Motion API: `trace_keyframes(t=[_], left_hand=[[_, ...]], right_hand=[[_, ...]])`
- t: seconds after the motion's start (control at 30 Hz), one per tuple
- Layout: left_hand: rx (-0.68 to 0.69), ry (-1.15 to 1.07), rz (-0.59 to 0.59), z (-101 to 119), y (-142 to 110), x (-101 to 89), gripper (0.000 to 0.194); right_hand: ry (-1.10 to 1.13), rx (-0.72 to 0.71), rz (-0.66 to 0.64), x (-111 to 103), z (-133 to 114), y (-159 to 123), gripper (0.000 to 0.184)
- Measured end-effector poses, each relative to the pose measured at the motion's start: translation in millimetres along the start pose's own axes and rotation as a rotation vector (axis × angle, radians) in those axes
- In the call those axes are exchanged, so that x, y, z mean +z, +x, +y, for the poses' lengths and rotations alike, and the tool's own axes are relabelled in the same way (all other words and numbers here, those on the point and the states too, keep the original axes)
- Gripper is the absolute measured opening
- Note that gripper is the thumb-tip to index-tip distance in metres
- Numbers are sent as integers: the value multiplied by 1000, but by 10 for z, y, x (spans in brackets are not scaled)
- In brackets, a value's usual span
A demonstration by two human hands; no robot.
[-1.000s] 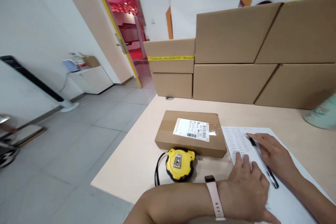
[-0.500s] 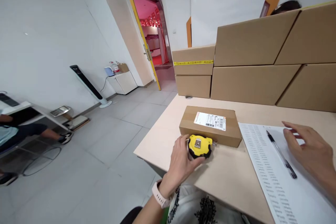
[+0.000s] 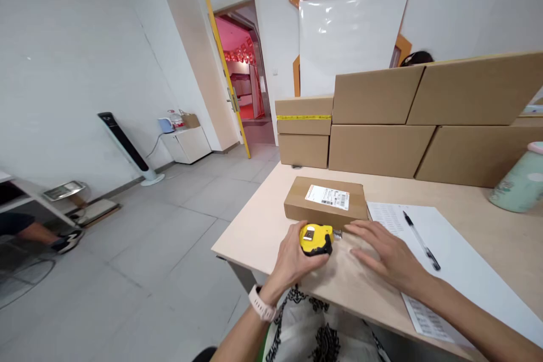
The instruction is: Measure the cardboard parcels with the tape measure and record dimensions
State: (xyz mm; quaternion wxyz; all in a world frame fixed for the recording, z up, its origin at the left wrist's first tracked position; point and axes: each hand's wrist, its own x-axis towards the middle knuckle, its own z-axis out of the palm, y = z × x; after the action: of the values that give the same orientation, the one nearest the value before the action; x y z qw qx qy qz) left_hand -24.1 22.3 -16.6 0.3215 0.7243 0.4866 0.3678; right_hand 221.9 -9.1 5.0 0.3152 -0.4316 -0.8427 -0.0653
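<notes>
My left hand point(image 3: 292, 257), with a pale watch on its wrist, is closed around a yellow and black tape measure point(image 3: 317, 239) near the table's front edge. A small metal end piece sticks out from the tape measure's right side. Just right of it is my right hand point(image 3: 384, 254), fingers apart and holding nothing, its fingertips close to the metal end. Behind both hands lies a brown cardboard box point(image 3: 292, 202) with a white shipping label point(image 3: 327, 197) on top. A printed sheet point(image 3: 449, 237) lies partly under my right forearm, with a black pen point(image 3: 421, 240) on it.
Large cardboard boxes point(image 3: 382, 147) are stacked along the table's back edge, with the top of a person's head point(image 3: 418, 57) behind them. A pale green cup point(image 3: 518, 181) stands at the right. Floor lies left of the table point(image 3: 250, 237), and a yellow-edged door stands open.
My right hand has moved left from above the sheet to beside the tape measure. The left hand keeps its hold. The camera view has turned right, bringing the green cup into sight.
</notes>
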Motion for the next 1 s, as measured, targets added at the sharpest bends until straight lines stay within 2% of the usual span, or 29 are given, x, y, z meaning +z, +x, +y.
trace_keyframes(t=[0.1,0.17,0.27,0.4,0.53,0.63,0.77,0.9,1.0], left_hand=[[2,-160,-117,103,-89,-156,66],[-11,-299,-211,179,-96,-269,62],[-105,-544,-341,235,-45,-413,59],[-216,-752,-474,119,42,-506,60],[-265,-919,-625,-42,85,-534,72],[-254,-967,-604,-34,125,-561,72],[-171,-922,-482,82,269,-594,55],[-222,-1022,-388,181,548,-596,41],[-257,-1089,-287,282,815,-595,40]], right_hand=[[55,-55,-41,88,-136,64,51],[101,-96,19,87,-206,131,46],[148,-131,94,43,-293,239,37],[260,-105,79,7,-371,337,26],[391,15,44,27,-379,372,18],[440,156,22,52,-346,390,18],[473,277,24,72,-283,469,18],[483,339,82,74,-188,681,22],[470,383,126,71,-87,908,24]])
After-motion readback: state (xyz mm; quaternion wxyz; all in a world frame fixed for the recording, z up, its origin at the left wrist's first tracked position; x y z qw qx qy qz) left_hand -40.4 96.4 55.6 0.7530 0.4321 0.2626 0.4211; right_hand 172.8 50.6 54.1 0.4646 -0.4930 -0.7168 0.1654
